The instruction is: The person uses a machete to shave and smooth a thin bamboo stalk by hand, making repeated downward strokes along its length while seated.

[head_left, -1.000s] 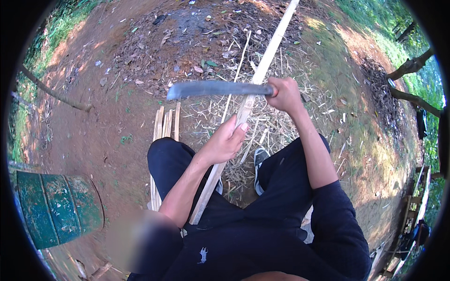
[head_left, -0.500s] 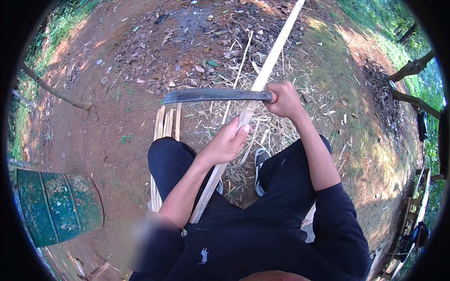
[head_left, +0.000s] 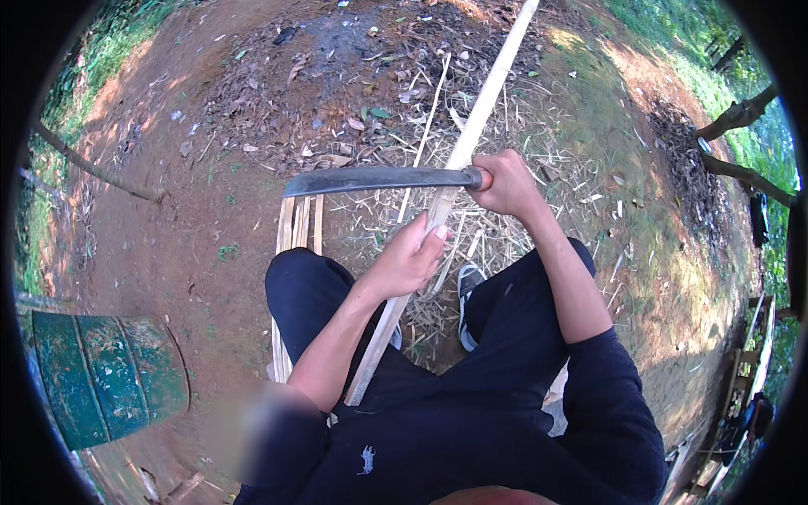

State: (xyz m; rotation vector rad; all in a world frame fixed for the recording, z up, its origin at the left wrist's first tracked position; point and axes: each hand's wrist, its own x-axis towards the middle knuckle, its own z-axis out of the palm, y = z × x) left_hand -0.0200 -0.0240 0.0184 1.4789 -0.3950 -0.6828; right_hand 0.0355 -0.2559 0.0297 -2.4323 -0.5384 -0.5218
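Note:
My left hand (head_left: 414,257) is closed around a long pale strip of split wood or bamboo (head_left: 481,109). The strip slants from my lap up past the top of the view. My right hand (head_left: 507,185) grips the handle of a machete (head_left: 379,178), whose dark blade points left and lies across the strip just above my left hand. The fingers of my right hand hide most of the handle.
Several cut strips (head_left: 300,225) lie by my left knee, and one thin strip (head_left: 433,118) lies ahead. Shavings (head_left: 492,231) litter the ground around my shoes. A green metal drum (head_left: 109,379) stands at the left; branches (head_left: 741,118) reach in from the right.
The machete and my right hand have shifted slightly left and nearer to me along the strip. My left hand keeps its hold in nearly the same place.

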